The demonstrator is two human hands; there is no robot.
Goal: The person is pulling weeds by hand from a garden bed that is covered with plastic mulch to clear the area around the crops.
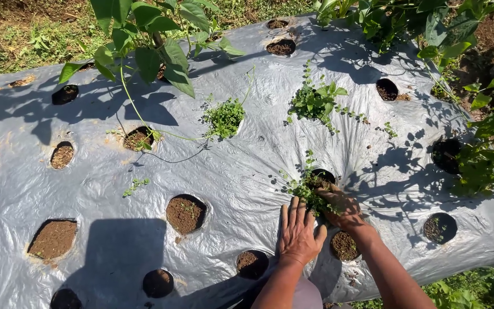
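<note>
Silver plastic mulch sheet (241, 171) runs wide across the bed, crinkled and glossy, grass along its far edge, leafy bushes crowding the right side, and plenty of bare sheet open to the left of the hands. Left hand (298, 232) lies flat, fingers spread, palm pressing the plastic and holding nothing. Right hand (343, 207) is curled into the small-leaved weed clump (307, 186) sprouting from a round planting hole (322, 177); fingers close around the stems, though how tight I cannot tell. Roughly twenty round holes of crumbly brown soil show, most bare. Two more weed tufts (223, 117) sit farther up, plus one tall broad-leaved plant (144, 40)
</note>
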